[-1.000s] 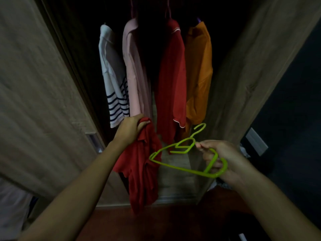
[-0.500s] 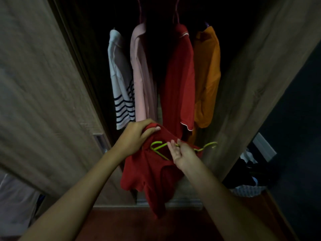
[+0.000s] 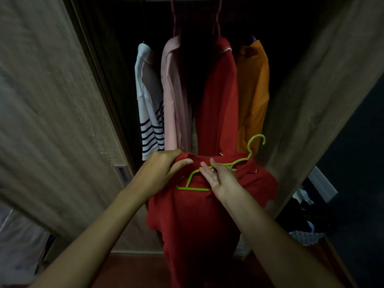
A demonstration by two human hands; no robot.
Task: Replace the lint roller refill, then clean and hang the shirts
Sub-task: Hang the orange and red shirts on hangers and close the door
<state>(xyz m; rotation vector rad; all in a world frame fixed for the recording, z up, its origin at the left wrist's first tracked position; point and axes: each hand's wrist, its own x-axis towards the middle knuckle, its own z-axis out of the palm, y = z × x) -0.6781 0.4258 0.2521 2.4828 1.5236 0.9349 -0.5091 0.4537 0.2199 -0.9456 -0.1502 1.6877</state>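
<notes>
Red shirt (image 3: 197,221) gripped by left hand (image 3: 160,173), right hand (image 3: 220,179) holding green hanger (image 3: 193,189) before wardrobe (image 3: 311,100) of hung shirts.

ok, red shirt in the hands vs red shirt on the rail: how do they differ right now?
The held red shirt is bunched and crumpled; the hanging red shirt drapes straight.
The held one is gripped at its top by the left hand, with the right hand at a green hanger lying on it; the hanging one is on a dark red hanger.
The held one is nearer the camera.
Both are the same red.
</notes>
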